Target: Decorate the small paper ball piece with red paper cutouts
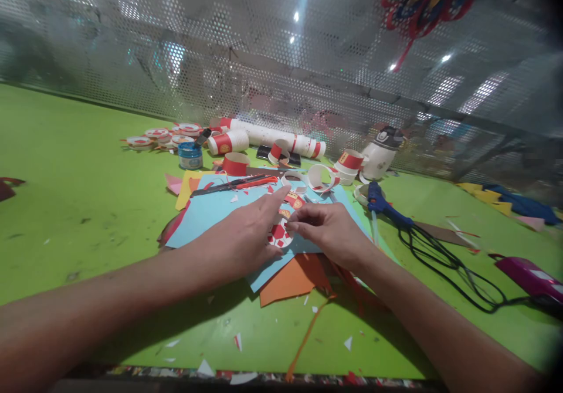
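Observation:
A round white paper disc (280,233) with red angular patches lies on light blue paper (211,214). At its left edge rests my left hand (250,226), fingers stretched forward and thumb apart near the lower rim. My right hand (323,229) is closed in a pinch over the disc's right side; whatever is between the fingertips is too small to make out. Just beyond the disc are red printed paper pieces (295,200), partly hidden by my left fingers. White cup rings (322,179) stand behind them, and scissors with red handles (264,180) lie to the left.
A blue glue gun (382,202) with a black cable lies at right, near a purple object (528,275). Behind are a blue jar (190,155), stacked paper cups (229,142), a long white tube (277,136) and a penguin-like figure (380,152). Orange paper (292,278) lies in front.

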The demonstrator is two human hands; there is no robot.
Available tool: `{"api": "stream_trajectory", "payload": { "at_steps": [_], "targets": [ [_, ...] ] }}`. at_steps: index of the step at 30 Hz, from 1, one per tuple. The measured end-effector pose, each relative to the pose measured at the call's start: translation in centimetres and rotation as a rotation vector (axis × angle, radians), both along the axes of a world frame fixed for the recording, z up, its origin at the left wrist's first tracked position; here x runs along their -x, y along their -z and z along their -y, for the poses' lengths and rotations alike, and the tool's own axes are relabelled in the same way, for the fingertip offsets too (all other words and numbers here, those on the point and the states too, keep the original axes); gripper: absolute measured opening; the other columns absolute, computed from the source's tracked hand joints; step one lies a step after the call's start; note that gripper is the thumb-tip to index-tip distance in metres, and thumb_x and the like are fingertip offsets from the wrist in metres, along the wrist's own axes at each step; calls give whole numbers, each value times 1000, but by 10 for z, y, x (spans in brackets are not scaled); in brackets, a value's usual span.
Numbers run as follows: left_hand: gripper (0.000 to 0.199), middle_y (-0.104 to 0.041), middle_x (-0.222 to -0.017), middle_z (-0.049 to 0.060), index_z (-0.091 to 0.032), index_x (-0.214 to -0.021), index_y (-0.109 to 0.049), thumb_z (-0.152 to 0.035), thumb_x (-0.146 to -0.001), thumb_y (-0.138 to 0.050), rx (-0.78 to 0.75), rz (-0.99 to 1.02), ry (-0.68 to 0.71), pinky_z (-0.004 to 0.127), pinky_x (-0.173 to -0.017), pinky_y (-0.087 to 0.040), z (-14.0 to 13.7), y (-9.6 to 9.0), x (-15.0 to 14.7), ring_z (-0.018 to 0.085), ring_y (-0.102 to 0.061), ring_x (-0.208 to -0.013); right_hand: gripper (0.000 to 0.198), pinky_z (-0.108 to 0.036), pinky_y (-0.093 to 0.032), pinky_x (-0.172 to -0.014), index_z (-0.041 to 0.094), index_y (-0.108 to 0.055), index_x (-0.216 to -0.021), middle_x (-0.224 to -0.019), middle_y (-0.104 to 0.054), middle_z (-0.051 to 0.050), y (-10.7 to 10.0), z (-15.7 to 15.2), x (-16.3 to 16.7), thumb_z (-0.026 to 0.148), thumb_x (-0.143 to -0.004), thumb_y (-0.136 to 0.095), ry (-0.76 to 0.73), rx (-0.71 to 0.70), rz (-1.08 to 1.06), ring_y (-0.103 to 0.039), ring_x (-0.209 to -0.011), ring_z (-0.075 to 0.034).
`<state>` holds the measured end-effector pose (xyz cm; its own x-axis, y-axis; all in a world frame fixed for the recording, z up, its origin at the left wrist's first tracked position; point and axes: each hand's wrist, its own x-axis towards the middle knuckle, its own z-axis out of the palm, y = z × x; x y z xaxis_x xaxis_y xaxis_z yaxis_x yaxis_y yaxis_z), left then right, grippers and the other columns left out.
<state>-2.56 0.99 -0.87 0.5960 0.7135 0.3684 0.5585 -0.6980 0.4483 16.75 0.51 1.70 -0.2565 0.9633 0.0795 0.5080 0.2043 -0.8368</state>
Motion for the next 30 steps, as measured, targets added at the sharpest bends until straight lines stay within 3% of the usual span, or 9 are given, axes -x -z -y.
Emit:
{"api": "stream_trajectory", "payload": {
  "at_steps": [9,17,22,27,30],
  "targets": [
    [84,-55,-133,18,-14,-150,-15,-18,-79,-59,58,-34,-20,39,-93,-46,7,-5,-3,30,-53,-122,10,-30,-39,-62,18,-68,-66,-63,-59,0,-2,-3,-1,21,-74,-64,-39,4,70,-47,-61,-13],
    [85,-54,-136,16,-19,-150,-15,-21,-79,-61,74,-34,-27,38,-93,-45,6,-3,-4,30,-53,-123,11,-29,-38,-60,18,-68,-65,-64,-62,-1,0,-4,-3,22,-75,-64,-59,16,79,-48,-60,-13],
    [84,-56,-133,17,-16,-150,-16,-21,-79,-60,82,-29,-20,39,-94,-45,7,-3,-3,31,-52,-123,11,-29,-37,-60,18,-67,-64,-63,-59,0,0,-4,-2,21,-74,-63,-48,4,79,-45,-60,-13],
    [83,-55,-135,16,-17,-150,-17,-22,-79,-60,64,-37,-29,39,-94,-46,7,-5,-3,31,-54,-122,10,-28,-33,-55,17,-67,-68,-63,-57,0,0,-3,-2,25,-73,-66,5,112,10,-42,-57,-11],
    [83,-55,-134,19,-13,-150,-17,-21,-79,-60,65,-45,-31,39,-93,-46,8,-6,-4,31,-54,-121,10,-28,-33,-56,17,-66,-66,-62,-56,0,0,-3,-1,24,-73,-66,-6,97,18,-42,-57,-12]
  ]
}}
